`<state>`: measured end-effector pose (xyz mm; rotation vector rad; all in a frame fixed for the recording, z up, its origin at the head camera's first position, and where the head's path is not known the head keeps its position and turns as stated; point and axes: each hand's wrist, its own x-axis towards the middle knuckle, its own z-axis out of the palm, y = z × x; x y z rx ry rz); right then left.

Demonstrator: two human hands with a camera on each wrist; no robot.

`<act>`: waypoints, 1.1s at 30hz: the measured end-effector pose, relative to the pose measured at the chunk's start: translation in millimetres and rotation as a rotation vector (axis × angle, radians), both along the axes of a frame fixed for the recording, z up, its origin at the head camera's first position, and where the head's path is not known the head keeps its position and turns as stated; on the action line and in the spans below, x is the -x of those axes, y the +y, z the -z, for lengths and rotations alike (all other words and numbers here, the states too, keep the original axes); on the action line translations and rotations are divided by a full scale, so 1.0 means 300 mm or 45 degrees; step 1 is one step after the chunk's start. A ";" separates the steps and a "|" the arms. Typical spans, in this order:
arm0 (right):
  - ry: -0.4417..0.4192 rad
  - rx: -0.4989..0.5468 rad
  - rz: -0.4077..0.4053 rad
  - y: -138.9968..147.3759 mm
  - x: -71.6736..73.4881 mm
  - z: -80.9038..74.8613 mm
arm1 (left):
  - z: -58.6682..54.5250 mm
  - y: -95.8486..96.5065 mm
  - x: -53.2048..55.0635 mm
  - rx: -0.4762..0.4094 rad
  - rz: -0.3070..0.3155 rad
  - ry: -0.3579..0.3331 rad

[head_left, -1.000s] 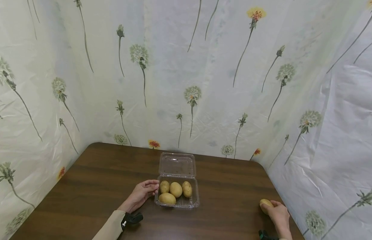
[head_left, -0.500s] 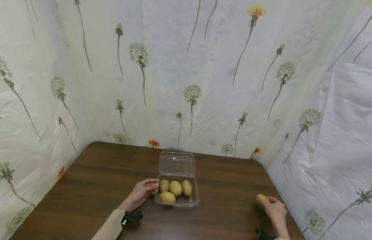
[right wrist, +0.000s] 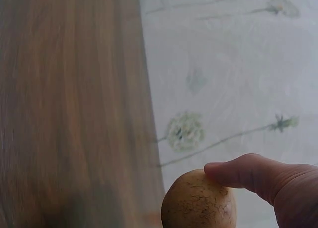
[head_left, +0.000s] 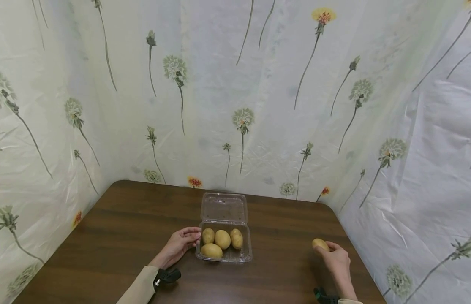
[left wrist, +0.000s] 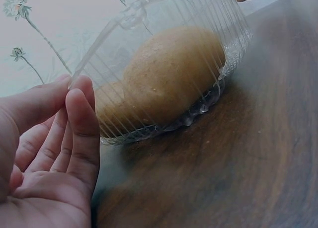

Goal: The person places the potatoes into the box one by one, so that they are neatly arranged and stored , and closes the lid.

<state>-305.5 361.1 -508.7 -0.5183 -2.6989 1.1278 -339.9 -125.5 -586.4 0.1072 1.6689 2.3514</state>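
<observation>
A clear plastic clamshell box [head_left: 235,256] stands on the table with its lid [head_left: 224,208] folded back. Several potatoes [head_left: 222,239] lie inside, and the box's front right corner holds none. At the box's left side, my left hand [head_left: 177,247] pinches the rim between thumb and fingertips; the left wrist view shows the grip [left wrist: 74,89] closely. Over the right part of the table, my right hand [head_left: 337,261] holds one potato [head_left: 319,244] between thumb and fingers. In the right wrist view the thumb presses this potato [right wrist: 198,204], whose skin looks finely cracked.
The dark brown wooden table [head_left: 144,215] has rounded far corners. A pale curtain [head_left: 205,105] with printed dandelions hangs behind it and along both sides. Each wrist wears a black strap, one being the left strap [head_left: 167,276].
My right hand has carried its potato leftward and slightly away from me, from near the table's right edge. The left hand and the box have stayed in place.
</observation>
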 end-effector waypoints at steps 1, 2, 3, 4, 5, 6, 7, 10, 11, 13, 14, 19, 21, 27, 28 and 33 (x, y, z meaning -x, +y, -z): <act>0.009 -0.007 -0.005 -0.011 0.000 -0.002 | 0.001 0.001 0.000 0.000 0.000 0.001; 0.014 -0.008 -0.010 -0.020 0.001 -0.003 | 0.002 0.001 0.000 -0.001 -0.001 0.000; 0.020 -0.012 -0.020 -0.029 0.003 -0.005 | 0.002 0.001 0.000 -0.003 -0.004 -0.001; 0.025 -0.015 -0.024 -0.039 0.005 -0.007 | 0.002 0.002 0.000 -0.006 -0.006 -0.002; 0.022 -0.014 -0.031 -0.047 0.008 -0.009 | 0.001 0.003 0.000 -0.008 -0.007 -0.002; 0.023 -0.017 -0.036 -0.055 0.010 -0.011 | 0.000 0.003 0.000 -0.011 -0.009 -0.004; 0.025 -0.016 -0.044 -0.062 0.012 -0.012 | -0.001 0.004 0.000 -0.013 -0.011 -0.005; 0.033 -0.018 -0.055 -0.086 0.017 -0.016 | -0.002 0.004 -0.002 -0.017 -0.010 -0.007; 0.036 -0.014 -0.064 -0.094 0.019 -0.017 | -0.003 0.004 -0.003 -0.017 -0.010 -0.008; 0.048 -0.011 -0.080 -0.113 0.022 -0.021 | -0.004 0.003 -0.003 -0.018 -0.009 -0.008; 0.049 -0.004 -0.090 -0.124 0.024 -0.024 | -0.004 0.002 -0.003 -0.018 -0.007 -0.008; 0.055 0.020 -0.148 -0.179 0.027 -0.040 | -0.005 0.000 -0.002 -0.017 -0.001 0.003; 0.055 0.027 -0.173 -0.203 0.027 -0.048 | -0.004 -0.001 -0.001 -0.019 0.001 0.005; 0.052 0.044 -0.207 -0.269 0.027 -0.061 | -0.001 0.000 0.000 -0.033 0.006 0.000; 0.052 0.048 -0.214 -0.279 0.028 -0.061 | -0.001 0.000 0.000 -0.037 0.006 0.000; 0.083 0.058 -0.254 -0.330 0.037 -0.059 | -0.001 -0.002 0.001 -0.041 0.004 -0.004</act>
